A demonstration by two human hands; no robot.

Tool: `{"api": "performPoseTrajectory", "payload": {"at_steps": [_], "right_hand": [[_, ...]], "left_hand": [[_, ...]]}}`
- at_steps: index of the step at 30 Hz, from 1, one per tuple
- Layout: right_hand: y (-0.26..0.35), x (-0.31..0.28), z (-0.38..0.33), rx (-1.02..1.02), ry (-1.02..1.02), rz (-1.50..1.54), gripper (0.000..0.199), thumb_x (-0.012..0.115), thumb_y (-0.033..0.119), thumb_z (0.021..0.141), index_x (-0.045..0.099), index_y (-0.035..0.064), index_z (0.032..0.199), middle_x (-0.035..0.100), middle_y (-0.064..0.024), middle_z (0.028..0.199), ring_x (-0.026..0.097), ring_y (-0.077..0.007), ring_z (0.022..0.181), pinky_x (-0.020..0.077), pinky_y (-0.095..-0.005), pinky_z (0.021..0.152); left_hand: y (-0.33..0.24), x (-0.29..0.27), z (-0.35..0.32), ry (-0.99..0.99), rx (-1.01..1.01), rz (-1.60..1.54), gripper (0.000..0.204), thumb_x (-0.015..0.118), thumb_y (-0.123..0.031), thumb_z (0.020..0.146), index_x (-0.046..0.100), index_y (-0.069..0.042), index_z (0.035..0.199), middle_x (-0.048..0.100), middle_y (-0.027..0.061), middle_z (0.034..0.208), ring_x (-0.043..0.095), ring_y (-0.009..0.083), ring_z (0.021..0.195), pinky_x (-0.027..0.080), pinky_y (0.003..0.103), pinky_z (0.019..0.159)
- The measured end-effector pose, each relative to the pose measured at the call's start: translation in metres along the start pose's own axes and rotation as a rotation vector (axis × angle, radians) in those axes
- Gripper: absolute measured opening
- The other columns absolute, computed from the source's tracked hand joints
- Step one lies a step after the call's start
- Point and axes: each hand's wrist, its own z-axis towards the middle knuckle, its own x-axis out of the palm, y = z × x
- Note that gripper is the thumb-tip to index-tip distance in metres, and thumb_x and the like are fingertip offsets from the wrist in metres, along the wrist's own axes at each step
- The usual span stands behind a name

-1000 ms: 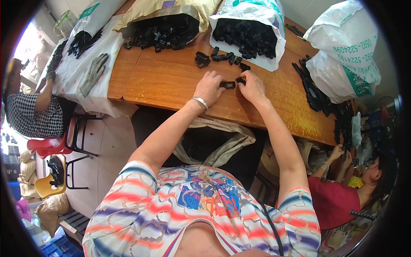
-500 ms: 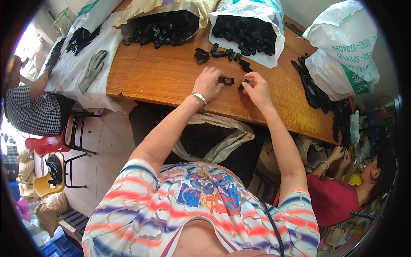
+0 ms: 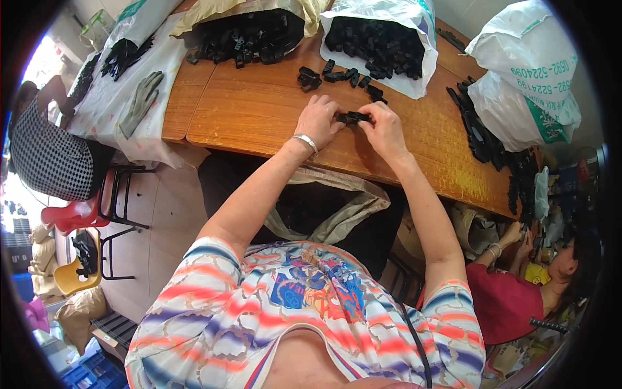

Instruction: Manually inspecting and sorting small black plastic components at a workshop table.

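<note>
My left hand is closed on a small black plastic part, which in the earlier frame looks like an open rectangular frame. Fingertips of my right hand pinch a small black piece against it, so the two meet above the wooden table. Just beyond my hands lie a clump of black plastic parts and a short row of loose black pieces. How the held pieces fit together is hidden by my fingers.
At the far side, a tan sack and a white sack spill black parts. An opened sack rests at my lap. Black strips line the right edge. One person sits left, another right. A grey glove lies left.
My right hand has moved left, bringing its small piece against the part in my left hand. The part in my left hand has turned. The person at left has leaned forward.
</note>
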Motion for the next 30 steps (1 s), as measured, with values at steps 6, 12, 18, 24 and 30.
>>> {"api": "performPoseTrajectory", "payload": {"at_steps": [6,12,18,24,30], "right_hand": [[-0.009,0.01,0.005,-0.142,0.036,-0.143,0.025,0.071,-0.003,0.071,0.066,0.0022,0.095,0.063,-0.0134,0.089,0.064,-0.0311,0.079,0.0524,-0.036,0.07],[-0.002,0.017,-0.006,-0.258,0.087,-0.367,0.025,0.061,0.002,0.079,0.065,0.0015,0.103,0.061,-0.0118,0.094,0.065,-0.0308,0.082,0.0537,-0.0383,0.072],[-0.006,0.025,-0.012,-0.294,-0.011,-0.326,0.024,0.061,0.005,0.081,0.066,0.0037,0.104,0.061,-0.0117,0.094,0.065,-0.0326,0.079,0.0534,-0.0407,0.068],[0.035,0.01,-0.073,-0.13,0.101,-0.025,0.025,0.072,0.007,0.075,0.066,0.0053,0.099,0.063,-0.0129,0.093,0.065,-0.0341,0.082,0.0539,-0.0407,0.069],[0.051,0.055,-0.148,-0.131,0.422,-0.012,0.029,0.074,0.011,0.076,0.067,0.0064,0.104,0.065,-0.0105,0.098,0.066,-0.0327,0.083,0.0549,-0.0392,0.068]], "left_hand": [[0.0,0.0,0.002,0.04,-0.045,-0.027,0.024,0.077,-0.011,0.071,0.068,-0.006,0.093,0.061,0.0116,0.097,0.053,0.0338,0.099,0.048,0.041,0.085],[0.006,0.002,0.001,0.031,-0.017,-0.022,0.023,0.074,-0.015,0.073,0.068,-0.006,0.093,0.061,0.0112,0.095,0.053,0.0336,0.096,0.047,0.041,0.085],[0.006,0.003,0.002,0.041,0.003,-0.014,0.022,0.071,-0.012,0.074,0.068,-0.007,0.095,0.062,0.0124,0.099,0.054,0.0346,0.099,0.046,0.042,0.089],[0.041,-0.032,0.015,-0.113,0.012,-0.017,0.018,0.062,-0.005,0.077,0.07,-0.006,0.093,0.064,0.0136,0.099,0.056,0.0323,0.1,0.047,0.039,0.09],[0.058,-0.028,0.031,-0.159,-0.148,0.18,0.029,0.076,-0.02,0.076,0.066,-0.006,0.1,0.064,0.0126,0.099,0.056,0.0311,0.1,0.048,0.039,0.088]]}}
